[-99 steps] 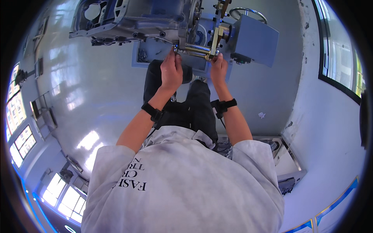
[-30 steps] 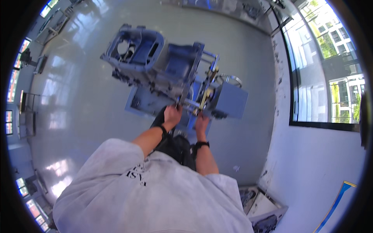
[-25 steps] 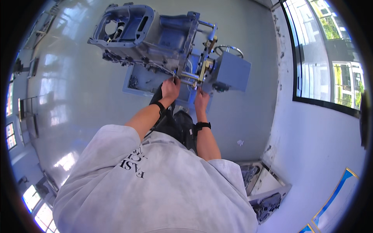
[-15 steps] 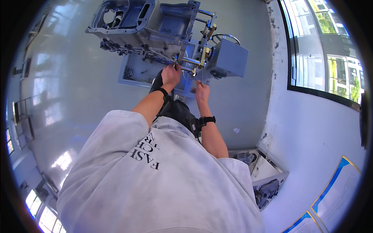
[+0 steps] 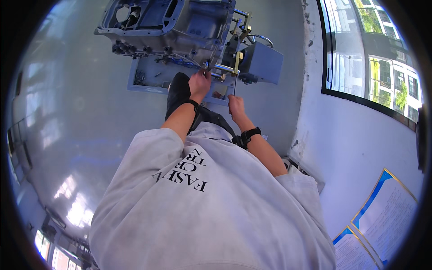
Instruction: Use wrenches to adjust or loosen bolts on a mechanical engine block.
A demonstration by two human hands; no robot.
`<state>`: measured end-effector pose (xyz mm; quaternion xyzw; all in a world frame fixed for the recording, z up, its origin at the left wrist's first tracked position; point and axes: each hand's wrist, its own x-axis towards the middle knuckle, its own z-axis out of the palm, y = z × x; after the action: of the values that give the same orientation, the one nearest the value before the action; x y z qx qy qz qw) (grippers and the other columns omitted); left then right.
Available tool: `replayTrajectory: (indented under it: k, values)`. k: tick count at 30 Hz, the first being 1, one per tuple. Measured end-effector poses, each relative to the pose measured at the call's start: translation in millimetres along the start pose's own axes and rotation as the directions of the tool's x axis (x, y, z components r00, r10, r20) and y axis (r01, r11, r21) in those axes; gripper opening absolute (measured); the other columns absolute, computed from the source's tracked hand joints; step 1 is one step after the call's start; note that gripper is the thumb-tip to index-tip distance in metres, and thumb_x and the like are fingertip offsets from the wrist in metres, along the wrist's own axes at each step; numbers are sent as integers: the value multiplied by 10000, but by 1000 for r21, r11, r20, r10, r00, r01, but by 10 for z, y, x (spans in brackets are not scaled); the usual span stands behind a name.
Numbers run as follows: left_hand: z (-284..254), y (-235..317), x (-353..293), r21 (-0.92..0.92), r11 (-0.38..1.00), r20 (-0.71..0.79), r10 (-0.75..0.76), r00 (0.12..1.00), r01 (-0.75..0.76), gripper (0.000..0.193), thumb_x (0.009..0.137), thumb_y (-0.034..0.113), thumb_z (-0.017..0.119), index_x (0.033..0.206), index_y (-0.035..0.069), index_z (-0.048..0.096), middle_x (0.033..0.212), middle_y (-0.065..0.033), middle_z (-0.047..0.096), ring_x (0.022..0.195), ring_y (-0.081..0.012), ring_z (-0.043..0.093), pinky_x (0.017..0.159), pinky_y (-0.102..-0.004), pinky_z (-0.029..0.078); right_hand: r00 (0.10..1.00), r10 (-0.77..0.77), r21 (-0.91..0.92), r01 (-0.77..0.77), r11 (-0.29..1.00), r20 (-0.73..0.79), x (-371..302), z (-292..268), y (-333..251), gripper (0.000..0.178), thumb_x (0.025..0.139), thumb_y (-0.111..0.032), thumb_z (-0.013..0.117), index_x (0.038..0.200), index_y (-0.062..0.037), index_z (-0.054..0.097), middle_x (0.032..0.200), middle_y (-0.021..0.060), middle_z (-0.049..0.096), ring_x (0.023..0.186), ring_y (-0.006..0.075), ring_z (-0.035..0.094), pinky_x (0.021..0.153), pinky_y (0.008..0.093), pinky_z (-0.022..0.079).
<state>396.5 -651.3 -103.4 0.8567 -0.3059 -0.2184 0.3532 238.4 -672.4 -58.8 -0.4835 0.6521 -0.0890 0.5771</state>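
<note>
A grey metal engine block is fixed to a stand by a bracket with metal rods. My left hand is closed at the block's lower right corner, fingers pinched beside a bolt at the near rod's end. What it holds, if anything, is too small to make out. Lower and to the right, my right hand is closed around the lower end of a slim metal rod-like tool. That tool points up to the bracket's near end. Its exact kind does not show.
A blue-grey box with a handwheel stands right of the bracket. Under the block lies a grey tray with small dark parts. A white wall with a window runs along the right. Framed sheets hang at lower right.
The view has shifted, and my body leans nearer the stand. My right forearm is angled further out to the right. Both hands stay at about the same spots on the bracket.
</note>
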Motion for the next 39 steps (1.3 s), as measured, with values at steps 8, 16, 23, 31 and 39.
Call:
replayTrajectory:
  k: [8, 16, 23, 31, 39]
  values:
    - [11, -54, -101, -1, 999, -28, 47, 998, -47, 224, 777, 267, 499, 786, 69, 604, 628, -197, 589, 606, -384, 583, 551, -474, 476, 956, 277, 32, -281, 959, 99, -264, -120, -330, 308, 790, -168, 467, 513, -139, 333, 440, -16, 288, 339, 129, 257, 358, 314, 254]
    - [-43, -23, -76, -106, 991, -26, 76, 997, -78, 194, 766, 256, 517, 778, 76, 590, 602, -174, 582, 568, -368, 577, 526, -461, 473, 832, 527, -21, -532, 847, 173, -370, -220, -596, 327, 799, -175, 463, 524, -173, 287, 437, -46, 223, 345, 101, 190, 403, 324, 274]
    - [-48, -57, -43, -98, 995, 80, 36, 996, -28, 207, 770, 257, 516, 768, 60, 578, 615, -187, 581, 598, -374, 578, 551, -466, 474, 821, 551, -73, -546, 834, 151, -393, -213, -715, 331, 798, -178, 465, 527, -175, 276, 431, -50, 219, 340, 93, 193, 406, 312, 284]
    - [-241, 205, -135, -475, 846, 254, -130, 958, 241, 244, 821, 212, 497, 815, -18, 577, 642, -201, 562, 657, -355, 581, 598, -386, 445, 878, 397, 247, -461, 852, 269, -380, -106, -430, 380, 844, -219, 460, 533, -164, 251, 446, -53, 217, 359, 96, 210, 393, 285, 255]
    - [-442, -580, 175, -367, 929, -215, -132, 968, 45, 328, 862, 236, 468, 701, -40, 543, 526, -169, 485, 470, -231, 447, 493, -372, 347, 1000, 21, -17, -21, 1000, -13, -86, -542, 766, 415, 860, -307, 496, 507, -109, 404, 438, -15, 365, 374, 90, 347, 377, 263, 264]
